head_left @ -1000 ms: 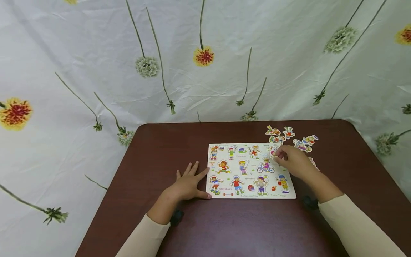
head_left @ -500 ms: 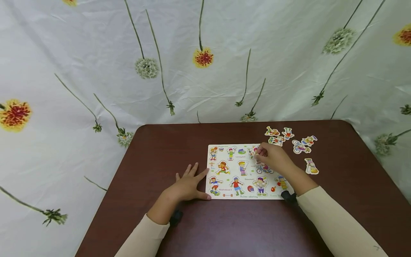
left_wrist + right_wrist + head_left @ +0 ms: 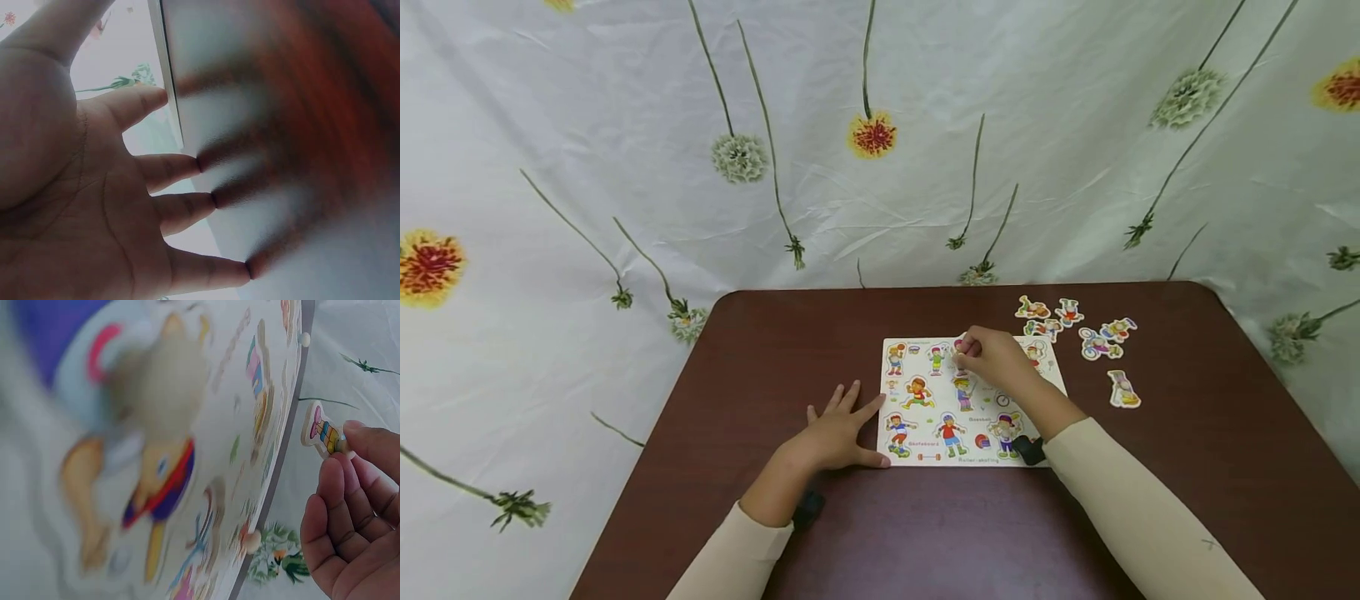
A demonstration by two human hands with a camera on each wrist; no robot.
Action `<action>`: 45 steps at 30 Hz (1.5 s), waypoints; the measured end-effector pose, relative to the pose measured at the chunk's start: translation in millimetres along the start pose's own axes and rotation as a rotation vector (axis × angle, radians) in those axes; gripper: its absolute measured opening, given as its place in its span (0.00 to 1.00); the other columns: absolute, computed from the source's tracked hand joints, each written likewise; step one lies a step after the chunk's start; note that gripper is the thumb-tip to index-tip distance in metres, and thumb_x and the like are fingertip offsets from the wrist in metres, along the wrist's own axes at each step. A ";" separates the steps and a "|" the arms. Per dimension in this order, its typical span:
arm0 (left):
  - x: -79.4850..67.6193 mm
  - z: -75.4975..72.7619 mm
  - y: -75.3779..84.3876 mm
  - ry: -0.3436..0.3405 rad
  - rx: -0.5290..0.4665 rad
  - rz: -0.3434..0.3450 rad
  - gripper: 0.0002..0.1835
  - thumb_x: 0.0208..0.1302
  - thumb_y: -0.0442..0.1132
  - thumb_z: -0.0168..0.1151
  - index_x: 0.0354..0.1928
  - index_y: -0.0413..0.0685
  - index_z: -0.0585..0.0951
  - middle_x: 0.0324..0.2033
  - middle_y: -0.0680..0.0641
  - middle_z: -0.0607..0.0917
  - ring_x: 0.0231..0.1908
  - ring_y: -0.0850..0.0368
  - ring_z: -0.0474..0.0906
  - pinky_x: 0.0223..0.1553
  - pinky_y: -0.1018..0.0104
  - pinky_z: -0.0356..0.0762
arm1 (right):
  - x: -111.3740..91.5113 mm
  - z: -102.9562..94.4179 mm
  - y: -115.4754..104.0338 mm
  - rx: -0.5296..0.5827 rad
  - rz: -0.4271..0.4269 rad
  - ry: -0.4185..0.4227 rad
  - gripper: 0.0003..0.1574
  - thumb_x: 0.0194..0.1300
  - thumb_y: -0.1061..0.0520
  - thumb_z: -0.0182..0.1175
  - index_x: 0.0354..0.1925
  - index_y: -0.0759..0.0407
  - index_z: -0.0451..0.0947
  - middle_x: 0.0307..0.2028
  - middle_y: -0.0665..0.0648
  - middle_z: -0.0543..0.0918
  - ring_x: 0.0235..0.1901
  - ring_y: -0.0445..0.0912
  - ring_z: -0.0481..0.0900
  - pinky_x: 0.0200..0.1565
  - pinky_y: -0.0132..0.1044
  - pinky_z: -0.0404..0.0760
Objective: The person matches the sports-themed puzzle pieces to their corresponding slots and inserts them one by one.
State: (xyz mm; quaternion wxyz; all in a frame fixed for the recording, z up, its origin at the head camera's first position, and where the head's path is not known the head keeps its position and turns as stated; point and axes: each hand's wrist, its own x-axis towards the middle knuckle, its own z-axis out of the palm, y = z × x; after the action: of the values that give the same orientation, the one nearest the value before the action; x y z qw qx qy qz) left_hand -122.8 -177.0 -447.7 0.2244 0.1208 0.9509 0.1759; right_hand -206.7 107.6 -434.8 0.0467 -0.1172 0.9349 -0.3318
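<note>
On the table lies a white puzzle board (image 3: 942,395) printed with sports figures. My right hand (image 3: 991,358) is over the board's upper middle, pinching a small puzzle piece by its knob between thumb and fingers. In the right wrist view that puzzle piece (image 3: 326,431) shows yellow, blue and pink, and the fingers partly cover it. My left hand (image 3: 833,435) rests flat with spread fingers at the board's left edge, its thumb on the lower left corner. The left wrist view shows the left palm (image 3: 94,181) with fingertips down on the glossy tabletop.
Several loose puzzle pieces lie beyond the board's upper right corner, among them a bicycle piece (image 3: 1101,344). Another loose piece (image 3: 1123,389) lies right of the board. A dark brown table (image 3: 790,333) carries everything, and a floral cloth (image 3: 820,167) hangs behind it.
My right hand has moved left across the board, from its upper right corner to the upper middle, with the puzzle piece pinched in its fingers. The left hand has stayed in place.
</note>
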 end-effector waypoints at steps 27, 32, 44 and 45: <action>0.3 1.3 -0.5 0.020 0.001 0.005 0.54 0.52 0.65 0.74 0.79 0.68 0.58 0.81 0.39 0.45 0.81 0.36 0.36 0.67 0.18 0.38 | 35.7 31.4 -13.9 -0.012 0.033 -0.124 0.11 0.70 0.52 0.65 0.35 0.57 0.75 0.30 0.55 0.80 0.26 0.45 0.72 0.29 0.34 0.70; -1.0 1.3 -1.7 0.018 0.003 0.003 0.54 0.52 0.65 0.74 0.79 0.68 0.58 0.81 0.39 0.45 0.81 0.35 0.36 0.67 0.18 0.38 | 40.5 32.9 -13.8 -0.026 0.047 -0.168 0.11 0.71 0.52 0.64 0.35 0.57 0.74 0.31 0.56 0.79 0.27 0.45 0.72 0.30 0.34 0.71; -1.0 1.4 -1.4 0.015 -0.003 0.011 0.54 0.52 0.64 0.75 0.79 0.67 0.58 0.81 0.38 0.45 0.80 0.35 0.36 0.67 0.17 0.38 | 41.5 31.0 -12.7 -0.014 0.080 -0.208 0.12 0.71 0.51 0.63 0.37 0.57 0.74 0.33 0.56 0.78 0.30 0.46 0.74 0.31 0.34 0.72; -1.0 1.4 -1.2 0.017 -0.003 0.011 0.54 0.52 0.64 0.75 0.79 0.67 0.58 0.81 0.38 0.45 0.80 0.35 0.36 0.67 0.17 0.38 | 41.3 30.8 -12.4 -0.007 0.084 -0.209 0.12 0.71 0.51 0.63 0.37 0.57 0.75 0.33 0.56 0.78 0.30 0.46 0.74 0.31 0.34 0.72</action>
State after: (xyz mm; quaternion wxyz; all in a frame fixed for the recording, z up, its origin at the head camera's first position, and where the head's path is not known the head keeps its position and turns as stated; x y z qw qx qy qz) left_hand -121.5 -178.0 -448.9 0.2155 0.1244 0.9517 0.1797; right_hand -239.2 69.1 -451.2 0.1573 -0.1123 0.9302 -0.3122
